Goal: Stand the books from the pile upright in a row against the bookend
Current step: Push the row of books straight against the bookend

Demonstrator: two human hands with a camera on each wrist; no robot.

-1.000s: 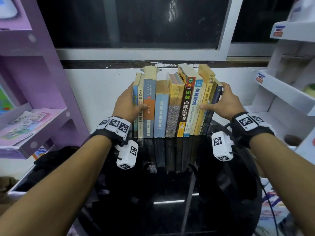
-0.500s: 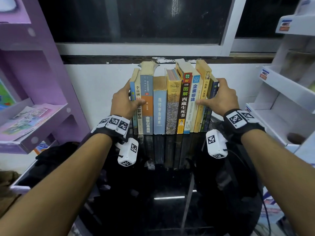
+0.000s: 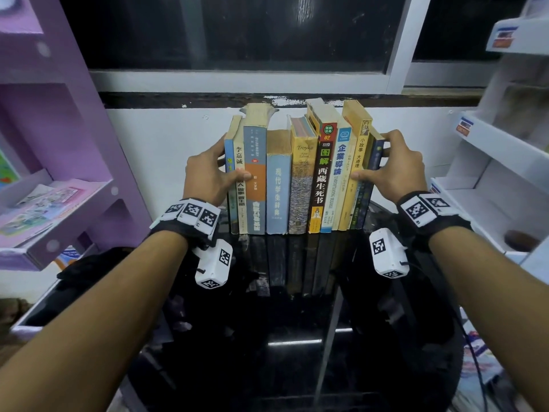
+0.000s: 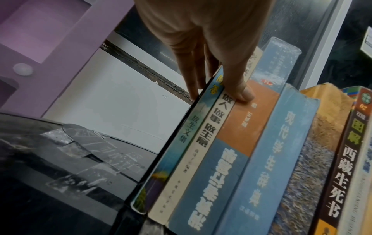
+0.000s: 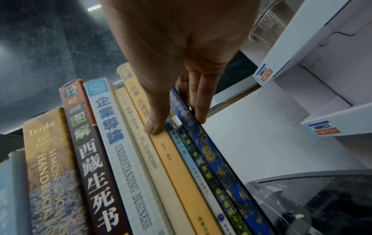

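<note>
Several books (image 3: 300, 179) stand upright in a row, spines toward me, on a glossy black table (image 3: 297, 352) against the white wall. My left hand (image 3: 228, 162) is at the row's left end, fingers (image 4: 191, 76) straight along the outer cover of a thin light-blue book (image 4: 193, 127) and thumb lying across the spines. My right hand (image 3: 371, 157) is at the right end, fingers (image 5: 201, 103) flat on a dark blue book (image 5: 211, 151) and thumb on a yellow spine (image 5: 177, 159). I cannot make out a bookend.
A purple shelf unit (image 3: 59, 144) with printed sheets stands at the left. White shelves (image 3: 490, 173) stand close on the right. A dark window (image 3: 237, 31) runs above the wall. Dark cloth (image 3: 89, 269) lies left of the table, and a cable (image 3: 475, 367) hangs at its right edge.
Both hands stay at the two ends of the row, pressing inward. The view has drawn slightly closer. No book has joined or left the row.
</note>
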